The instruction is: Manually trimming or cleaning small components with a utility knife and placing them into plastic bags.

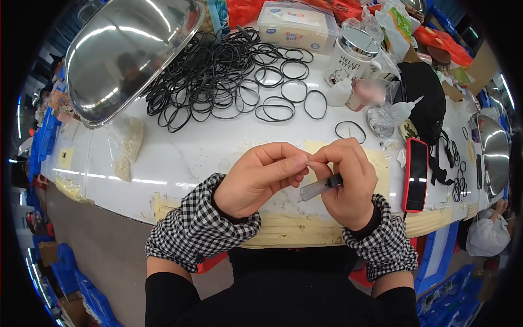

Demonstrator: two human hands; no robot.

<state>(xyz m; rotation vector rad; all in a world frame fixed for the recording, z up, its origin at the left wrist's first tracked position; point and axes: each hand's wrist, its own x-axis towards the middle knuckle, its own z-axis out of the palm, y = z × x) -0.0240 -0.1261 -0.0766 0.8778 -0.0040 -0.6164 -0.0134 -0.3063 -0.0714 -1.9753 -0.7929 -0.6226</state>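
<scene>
My left hand point(267, 177) and my right hand point(348, 182) meet over the near part of the white table, fingertips touching. The left thumb and forefinger are pinched together; whatever lies between them is too small or hidden. Against its palm my right hand holds a small clear tube with a black end point(316, 189), tilted down to the left. Its thumb and forefinger also pinch close to the left fingertips. Beyond my hands lies a large tangle of black elastic bands point(212, 76), with a single black band point(350, 131) just past the right hand.
A shiny metal bowl point(128, 49) leans at the far left, near a bag of small pale pieces point(128, 147). A wipes box point(297, 27), a lidded mug point(351, 54) and plastic bags crowd the back. A red-cased phone point(417, 174) lies right. Yellow tape point(294, 229) covers the near edge.
</scene>
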